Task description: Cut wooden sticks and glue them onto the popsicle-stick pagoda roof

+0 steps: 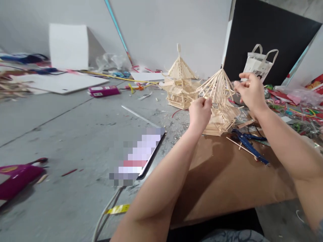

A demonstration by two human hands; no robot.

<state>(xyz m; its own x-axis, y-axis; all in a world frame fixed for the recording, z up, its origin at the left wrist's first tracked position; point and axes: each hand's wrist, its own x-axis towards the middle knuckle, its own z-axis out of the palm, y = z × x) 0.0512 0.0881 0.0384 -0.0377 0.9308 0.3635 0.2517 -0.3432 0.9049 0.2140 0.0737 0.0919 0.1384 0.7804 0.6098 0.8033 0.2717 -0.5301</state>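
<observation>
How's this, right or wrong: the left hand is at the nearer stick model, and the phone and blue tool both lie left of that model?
One slip: the blue tool lies to the right of the nearer stick model, as the head view shows. The left hand is at the model, and the phone lies left of it.

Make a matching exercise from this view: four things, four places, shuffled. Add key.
1. Front stick tower
2. Blue tool
3. Phone
4. Tote bag

A. Before the black board
B. On the grey surface
C. Between left hand and right hand
D. Lying on the brown sheet

Pairs: 1-C, 2-D, 3-B, 4-A
</observation>
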